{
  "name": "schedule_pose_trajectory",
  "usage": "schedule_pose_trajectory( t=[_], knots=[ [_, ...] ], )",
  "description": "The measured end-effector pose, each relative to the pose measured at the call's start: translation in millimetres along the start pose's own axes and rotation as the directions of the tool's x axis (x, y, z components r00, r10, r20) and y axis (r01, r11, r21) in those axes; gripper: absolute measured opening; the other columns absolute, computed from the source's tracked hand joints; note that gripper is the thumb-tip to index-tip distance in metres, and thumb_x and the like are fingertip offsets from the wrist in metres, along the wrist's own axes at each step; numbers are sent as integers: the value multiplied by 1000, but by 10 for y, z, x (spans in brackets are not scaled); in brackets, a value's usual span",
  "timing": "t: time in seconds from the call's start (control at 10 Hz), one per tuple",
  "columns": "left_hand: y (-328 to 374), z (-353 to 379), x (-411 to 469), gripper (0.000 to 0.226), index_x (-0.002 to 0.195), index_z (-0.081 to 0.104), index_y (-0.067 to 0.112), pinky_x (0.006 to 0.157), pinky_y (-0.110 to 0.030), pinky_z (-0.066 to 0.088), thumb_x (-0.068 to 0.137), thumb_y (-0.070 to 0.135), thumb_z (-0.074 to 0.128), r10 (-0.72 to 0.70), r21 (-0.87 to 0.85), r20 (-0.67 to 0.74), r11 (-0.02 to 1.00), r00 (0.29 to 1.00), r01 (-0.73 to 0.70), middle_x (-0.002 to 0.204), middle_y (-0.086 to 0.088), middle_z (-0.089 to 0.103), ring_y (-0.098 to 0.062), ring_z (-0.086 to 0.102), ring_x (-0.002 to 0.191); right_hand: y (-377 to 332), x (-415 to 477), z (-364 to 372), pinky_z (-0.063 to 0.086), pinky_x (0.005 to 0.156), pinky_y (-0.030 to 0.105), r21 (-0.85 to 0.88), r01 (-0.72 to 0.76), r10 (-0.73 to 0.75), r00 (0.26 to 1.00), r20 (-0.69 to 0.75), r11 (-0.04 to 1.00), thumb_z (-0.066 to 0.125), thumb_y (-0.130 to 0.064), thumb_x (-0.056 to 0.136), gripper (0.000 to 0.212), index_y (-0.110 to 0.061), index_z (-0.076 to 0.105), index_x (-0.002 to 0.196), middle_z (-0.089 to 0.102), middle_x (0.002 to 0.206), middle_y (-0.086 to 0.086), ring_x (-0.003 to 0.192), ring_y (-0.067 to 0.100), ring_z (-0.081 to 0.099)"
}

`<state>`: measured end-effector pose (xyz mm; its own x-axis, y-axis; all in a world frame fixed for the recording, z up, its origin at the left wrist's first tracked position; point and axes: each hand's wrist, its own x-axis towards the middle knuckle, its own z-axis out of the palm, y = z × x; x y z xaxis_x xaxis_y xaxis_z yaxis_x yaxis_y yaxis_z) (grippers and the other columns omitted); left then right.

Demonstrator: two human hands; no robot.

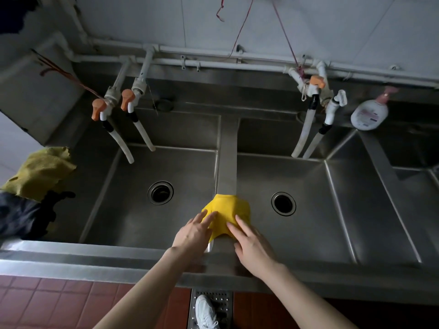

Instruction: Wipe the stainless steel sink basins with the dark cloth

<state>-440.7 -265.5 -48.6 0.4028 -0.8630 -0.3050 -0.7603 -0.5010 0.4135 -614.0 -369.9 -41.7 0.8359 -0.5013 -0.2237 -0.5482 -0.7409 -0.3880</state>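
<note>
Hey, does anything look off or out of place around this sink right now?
Yes. Both hands press a bright yellow cloth on the divider between the basins, while the dark cloth lies untouched at the far left, under a mustard rag.

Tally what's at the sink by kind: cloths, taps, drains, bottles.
Cloths: 3, bright yellow cloth under both hands, olive-yellow cloth, dark cloth
Taps: 4, two over the left basin, two over the middle basin
Drains: 2, left drain, right drain
Bottles: 1, pump bottle
Total: 10
</note>
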Motion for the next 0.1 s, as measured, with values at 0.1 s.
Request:
schedule_pose_trajectory(
  t=[0.1],
  knots=[
    [26, -116, 4, 51, 146, 28, 34, 98, -34, 45, 98, 31, 43, -30, -83, -49, 996, 998, 26, 149, 0, 38, -23, 44, 129, -24, 22, -186, 35, 109, 36, -50, 30, -30, 1000, 1, 998, 47, -23, 95, 52, -29, 35, 145, 15, 159, -6, 132, 24, 40]
  ],
)
